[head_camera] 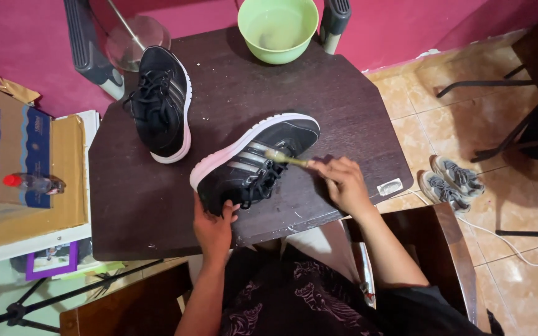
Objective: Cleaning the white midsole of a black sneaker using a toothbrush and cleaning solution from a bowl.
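**Brushing the black shoe on the dark table**

My left hand is closest to me. Its fingers are closed around the heel end of a black sneaker, and the thumb lies on top near the opening. This sneaker has a white sole and grey stripes, and it lies tilted on its side near the front edge of the dark table. My right hand is a little further and to the right. Its fingers are pinched narrow on the handle of a small brush, and the bristle end touches the side of the sneaker, on the stripes near the laces.

Further away, on the left part of the table, the second black sneaker stands on its sole, well apart from the first one. At the far edge of the table is a green bowl.
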